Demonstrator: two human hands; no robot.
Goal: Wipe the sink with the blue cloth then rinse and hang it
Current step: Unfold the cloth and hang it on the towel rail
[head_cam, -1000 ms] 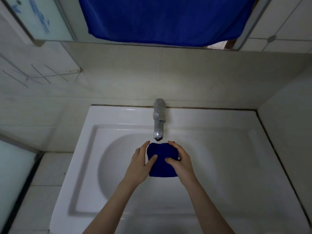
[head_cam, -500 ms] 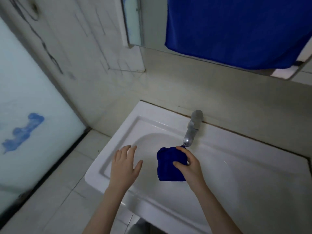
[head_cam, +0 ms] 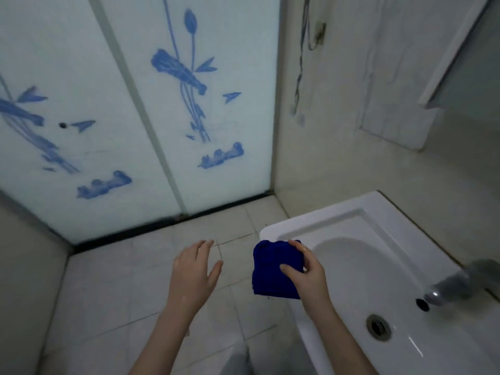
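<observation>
My right hand (head_cam: 308,274) grips a folded blue cloth (head_cam: 273,269) over the left rim of the white sink (head_cam: 338,217). The cloth hangs partly past the sink's corner, above the floor. My left hand (head_cam: 193,274) is empty with fingers spread, held over the tiled floor to the left of the cloth and apart from it. The metal tap (head_cam: 457,285) is blurred at the right edge, over the basin. The drain (head_cam: 377,326) and an overflow hole (head_cam: 422,304) show in the bowl.
Frosted glass sliding doors (head_cam: 135,117) with blue flower prints fill the left and back. A pale tiled floor (head_cam: 121,293) lies below my left hand. A dark cable (head_cam: 300,63) hangs on the wall beside the sink.
The view has swung left, away from the tap and the big blue towel. My left hand let go of the cloth and moved left; my right hand carried the cloth to the sink's left rim.
</observation>
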